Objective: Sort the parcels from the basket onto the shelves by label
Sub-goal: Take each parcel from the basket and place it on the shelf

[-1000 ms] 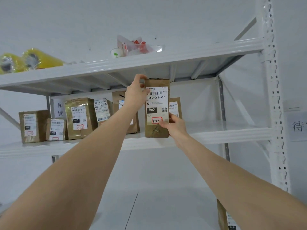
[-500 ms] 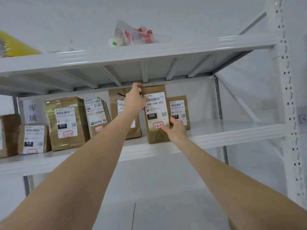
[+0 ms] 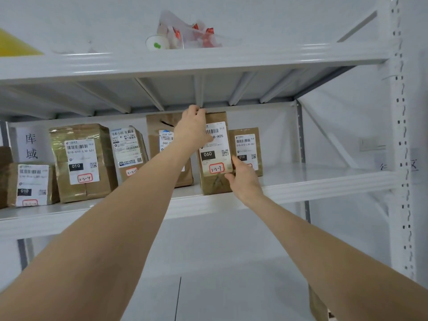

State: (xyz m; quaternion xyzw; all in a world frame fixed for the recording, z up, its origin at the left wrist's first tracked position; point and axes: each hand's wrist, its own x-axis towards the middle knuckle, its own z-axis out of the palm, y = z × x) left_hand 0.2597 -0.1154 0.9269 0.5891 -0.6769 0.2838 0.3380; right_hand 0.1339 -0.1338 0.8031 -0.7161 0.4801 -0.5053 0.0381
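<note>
A tall brown parcel (image 3: 215, 179) with a white label reading 060 and a red-boxed handwritten code stands upright on the middle shelf (image 3: 324, 181). My left hand (image 3: 192, 128) grips its top left corner. My right hand (image 3: 243, 179) holds its lower right edge. Behind and to the left stands another brown parcel (image 3: 159, 126), partly hidden by my left arm. A smaller parcel labelled 010 (image 3: 246, 149) stands just to the right, behind my right hand.
Further left on the same shelf stand several labelled brown parcels (image 3: 81, 163). The upper shelf (image 3: 208, 60) holds a tape roll, plastic bags and a yellow roll. A white upright post (image 3: 398, 135) bounds the right side. A brown parcel (image 3: 317, 304) sits low at the bottom right.
The 060 parcel has gone further back onto the shelf and now stands on it. Both hands stay on it. The view has moved closer to the shelf.
</note>
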